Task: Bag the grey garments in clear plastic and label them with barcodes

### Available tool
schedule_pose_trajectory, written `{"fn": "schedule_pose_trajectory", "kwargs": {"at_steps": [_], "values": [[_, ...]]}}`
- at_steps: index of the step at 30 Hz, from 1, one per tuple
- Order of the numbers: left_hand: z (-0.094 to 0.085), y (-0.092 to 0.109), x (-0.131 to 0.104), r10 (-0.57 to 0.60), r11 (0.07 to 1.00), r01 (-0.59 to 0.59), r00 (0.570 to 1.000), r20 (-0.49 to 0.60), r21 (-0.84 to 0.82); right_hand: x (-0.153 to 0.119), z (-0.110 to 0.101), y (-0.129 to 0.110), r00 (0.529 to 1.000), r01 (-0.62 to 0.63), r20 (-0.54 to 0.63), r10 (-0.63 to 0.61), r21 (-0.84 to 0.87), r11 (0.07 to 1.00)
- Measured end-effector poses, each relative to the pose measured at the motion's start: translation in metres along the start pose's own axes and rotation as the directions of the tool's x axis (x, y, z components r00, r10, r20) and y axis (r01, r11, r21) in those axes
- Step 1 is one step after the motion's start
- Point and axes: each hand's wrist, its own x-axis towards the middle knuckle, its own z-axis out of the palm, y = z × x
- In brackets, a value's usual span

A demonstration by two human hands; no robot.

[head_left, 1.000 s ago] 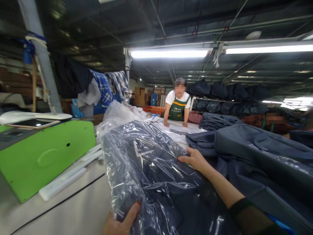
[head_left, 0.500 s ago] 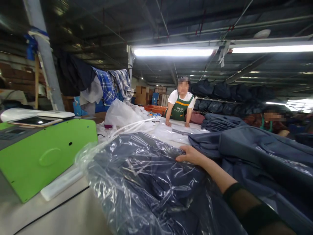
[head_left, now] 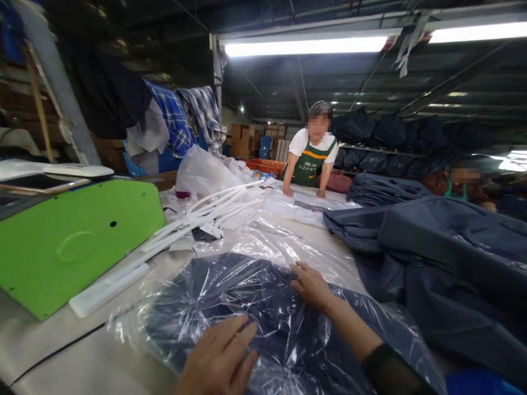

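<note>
A dark blue garment in a clear plastic bag [head_left: 251, 291] lies on the table right in front of me, its film creased and shiny. On the bag's near part rests my left hand [head_left: 222, 354], fingers stretched out and close together. My right hand [head_left: 310, 285] reaches in from the right and lies at the bag's far edge with its fingers extended. Neither hand visibly grips the film. Beyond the bag, more loose clear plastic film [head_left: 263, 241] spreads over the table.
A green machine [head_left: 78, 247] stands at the left, with a white bar [head_left: 109, 291] beside it. White strips [head_left: 185, 225] and tags lie behind the bag. Dark blue cloth [head_left: 444, 241] is heaped at the right. A person in a green apron [head_left: 308, 164] leans on the far table.
The bagged garment has come down flatter and nearer to me, uncovering strips and film behind it. My left hand has come into view on the bag. The camera view has tilted downward.
</note>
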Motion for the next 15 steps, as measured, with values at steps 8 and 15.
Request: {"fn": "schedule_pose_trajectory", "kwargs": {"at_steps": [8, 15], "values": [[0.045, -0.039, 0.007, 0.437, 0.705, -0.276, 0.894, -0.094, 0.653, -0.109, 0.089, -0.002, 0.709, 0.233, -0.533, -0.462, -0.441, 0.867], [0.042, -0.040, 0.007, 0.438, 0.668, -0.304, 0.899, -0.028, 0.679, -0.094, 0.090, -0.030, 0.696, 0.088, -0.677, -0.238, -0.248, 0.965]]}}
